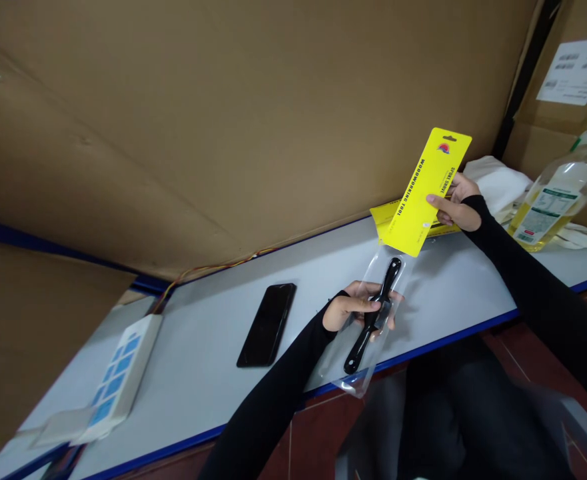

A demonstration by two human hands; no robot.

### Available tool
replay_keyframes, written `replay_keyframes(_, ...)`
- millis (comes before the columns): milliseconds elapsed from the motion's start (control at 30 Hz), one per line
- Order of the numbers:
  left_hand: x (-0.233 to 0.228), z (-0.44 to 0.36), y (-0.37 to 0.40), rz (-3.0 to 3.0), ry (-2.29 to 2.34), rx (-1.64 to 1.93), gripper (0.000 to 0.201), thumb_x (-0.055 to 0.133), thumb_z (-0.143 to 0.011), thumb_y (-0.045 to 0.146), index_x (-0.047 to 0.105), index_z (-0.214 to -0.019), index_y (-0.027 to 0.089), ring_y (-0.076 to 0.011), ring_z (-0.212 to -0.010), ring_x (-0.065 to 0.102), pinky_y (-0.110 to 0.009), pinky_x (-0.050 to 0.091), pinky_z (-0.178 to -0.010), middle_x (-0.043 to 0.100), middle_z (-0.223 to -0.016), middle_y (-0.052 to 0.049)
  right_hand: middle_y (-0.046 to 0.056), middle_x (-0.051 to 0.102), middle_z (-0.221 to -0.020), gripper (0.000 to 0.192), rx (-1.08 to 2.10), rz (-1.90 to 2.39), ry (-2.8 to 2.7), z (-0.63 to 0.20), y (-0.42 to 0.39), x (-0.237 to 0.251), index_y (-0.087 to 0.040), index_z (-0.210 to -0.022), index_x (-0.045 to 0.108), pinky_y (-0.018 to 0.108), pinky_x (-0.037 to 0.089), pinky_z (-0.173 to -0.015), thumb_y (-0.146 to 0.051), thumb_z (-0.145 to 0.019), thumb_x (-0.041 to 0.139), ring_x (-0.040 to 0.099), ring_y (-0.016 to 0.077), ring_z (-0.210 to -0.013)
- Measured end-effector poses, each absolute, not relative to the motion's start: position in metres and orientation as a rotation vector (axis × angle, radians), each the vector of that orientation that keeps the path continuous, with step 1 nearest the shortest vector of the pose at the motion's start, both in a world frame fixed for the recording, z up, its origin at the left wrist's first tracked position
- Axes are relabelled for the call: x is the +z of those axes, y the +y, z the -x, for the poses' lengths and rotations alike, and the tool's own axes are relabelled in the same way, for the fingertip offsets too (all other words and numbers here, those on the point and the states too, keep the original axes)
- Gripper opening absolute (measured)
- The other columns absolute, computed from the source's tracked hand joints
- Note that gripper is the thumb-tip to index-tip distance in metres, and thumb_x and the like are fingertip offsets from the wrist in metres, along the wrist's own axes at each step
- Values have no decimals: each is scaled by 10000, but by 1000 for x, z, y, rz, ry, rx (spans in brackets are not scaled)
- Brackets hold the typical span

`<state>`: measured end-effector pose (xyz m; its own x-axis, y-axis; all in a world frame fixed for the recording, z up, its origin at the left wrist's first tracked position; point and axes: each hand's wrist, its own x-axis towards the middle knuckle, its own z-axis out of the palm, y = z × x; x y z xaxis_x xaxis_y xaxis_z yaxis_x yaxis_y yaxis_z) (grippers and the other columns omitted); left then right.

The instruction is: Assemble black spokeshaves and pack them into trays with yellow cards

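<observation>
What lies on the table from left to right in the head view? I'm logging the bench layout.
White box with blue squares → black phone → black tool in clear bag, held by left hand → yellow card, held by right hand → bottle.

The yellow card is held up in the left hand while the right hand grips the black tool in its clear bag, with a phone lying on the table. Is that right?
The hands are swapped. In the head view the right hand holds up the yellow card, and the left hand grips the black tool in its clear bag. The phone does lie on the table.
</observation>
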<state>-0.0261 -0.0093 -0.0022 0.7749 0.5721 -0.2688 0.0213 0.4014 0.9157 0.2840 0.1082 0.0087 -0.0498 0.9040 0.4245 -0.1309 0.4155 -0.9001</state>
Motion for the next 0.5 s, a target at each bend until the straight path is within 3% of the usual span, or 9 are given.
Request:
replay_keyframes(267,-3,27,-10,-1094,597,330,616,806,-812,404,740,-1287,18,-223,-489,689,-228,218,-381,771,-840,-194,48,786,-890,623,1147,787,-1379,-291,109,10,-237,-1007,610,244,252,-284,-537,-634,1007,397,50,-370)
replay_keyframes(500,-6,30,-8,-1049,570,358,536,757,-847,347,743,-1270,18,-247,-483,687,-239,280,-384,765,-821,-200,39,791,-963,640,1130,716,-1300,-285,115,-3,-245,-1058,575,238,245,-295,-499,-656,1003,399,38,-374)
